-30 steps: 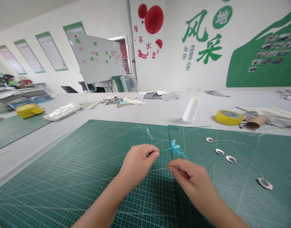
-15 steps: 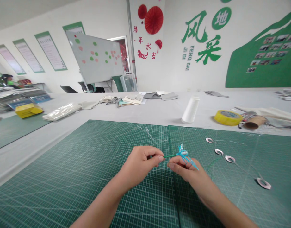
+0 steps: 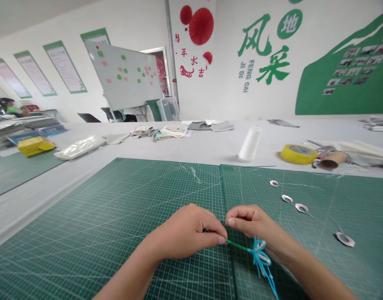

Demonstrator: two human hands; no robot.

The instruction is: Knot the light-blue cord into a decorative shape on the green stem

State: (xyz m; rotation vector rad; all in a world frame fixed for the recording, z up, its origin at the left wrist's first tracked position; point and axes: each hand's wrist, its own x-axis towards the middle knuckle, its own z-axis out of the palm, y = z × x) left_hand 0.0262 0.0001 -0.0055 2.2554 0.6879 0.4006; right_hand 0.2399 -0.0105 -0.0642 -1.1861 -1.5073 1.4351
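My left hand (image 3: 191, 233) pinches the end of a thin green stem (image 3: 237, 245). The stem carries a light-blue flower-like ornament (image 3: 260, 255) with loops, whitish patterned insides and loose blue strands hanging toward me. My right hand (image 3: 252, 221) is just beyond the stem, its thumb and fingertips closed together; whether a thread or anything else is between them is too small to see. Below both hands lies a green gridded cutting mat (image 3: 141, 204). Several small pale oval pieces, one an oval ring (image 3: 345, 239), lie to the right with thin threads attached.
A white thread cone (image 3: 250, 144), a roll of yellow tape (image 3: 299, 154) and a cardboard tube (image 3: 334, 159) stand or lie behind the mat. Loose white thread (image 3: 196, 175) lies near its far edge. Fabric pieces (image 3: 174, 131) and a yellow box (image 3: 36, 146) are farther off.
The blue ornament has swung down and toward me, from above my right hand to below it. My left hand has shifted right and nearer, still pinching the stem. My right hand's fingertips have risen slightly.
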